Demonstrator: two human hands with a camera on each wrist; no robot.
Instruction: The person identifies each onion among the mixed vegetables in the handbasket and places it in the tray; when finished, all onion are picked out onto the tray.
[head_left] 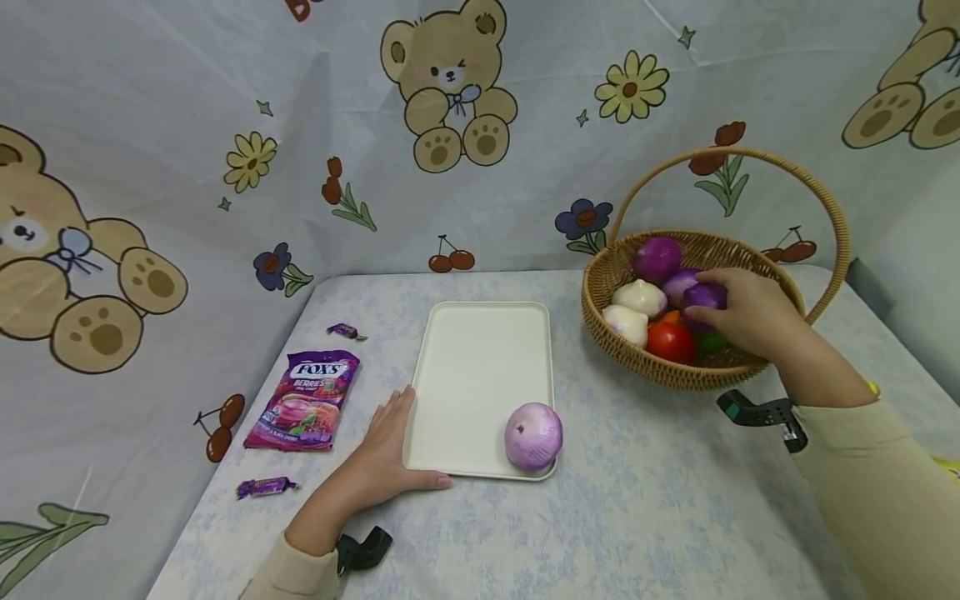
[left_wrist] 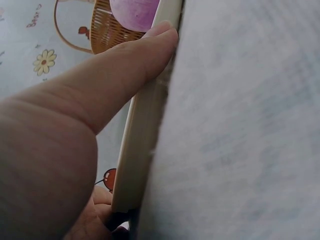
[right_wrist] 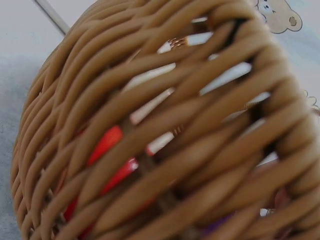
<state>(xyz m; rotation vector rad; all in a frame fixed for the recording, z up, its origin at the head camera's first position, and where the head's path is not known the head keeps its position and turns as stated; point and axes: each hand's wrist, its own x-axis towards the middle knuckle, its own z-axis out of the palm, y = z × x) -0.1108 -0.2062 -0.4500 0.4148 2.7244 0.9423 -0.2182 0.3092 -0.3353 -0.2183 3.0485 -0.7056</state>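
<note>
In the head view my right hand (head_left: 757, 315) reaches into a wicker basket (head_left: 675, 372), its thumb and fingers curled about a dark purple onion (head_left: 703, 300). More purple onions (head_left: 657, 259), white bulbs (head_left: 640, 297) and a red tomato (head_left: 671, 342) lie around it. My left hand (head_left: 384, 454) rests at the near left corner of a cream tray (head_left: 480, 375), fingers straight along its left side and thumb at the front edge. A pale purple onion (head_left: 533, 437) sits on the tray's near right corner. Basket weave hides the right hand's grip in the right wrist view.
A purple candy bag (head_left: 306, 402) lies left of the tray, with one wrapped candy (head_left: 346, 331) behind it and another wrapped candy (head_left: 266, 487) in front. The basket's tall handle (head_left: 825, 196) arches above the right forearm. A patterned cloth (head_left: 480, 208) hangs behind the table.
</note>
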